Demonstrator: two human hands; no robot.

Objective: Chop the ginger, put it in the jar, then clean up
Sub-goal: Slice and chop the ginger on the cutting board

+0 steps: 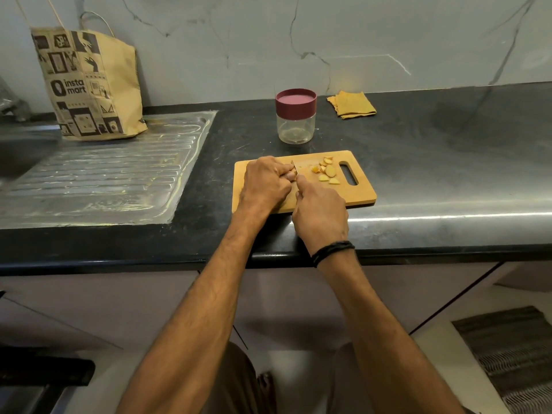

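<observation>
1. Head view: the left hand (264, 182) curls its fingers over a mostly hidden ginger piece (295, 173) on the cutting board (363, 189). The right hand (321, 215) grips the knife (294, 166), with the blade against those fingers.
2. Ginger slices (328, 172) lie beside the board's handle slot.
3. The lidded jar (295, 118) stands behind the board, and the paper bag (89, 85) reads "insta mart".

Dim warm light, glare streak along countertop (448, 218) edge, wide-angle bending at edges
</observation>
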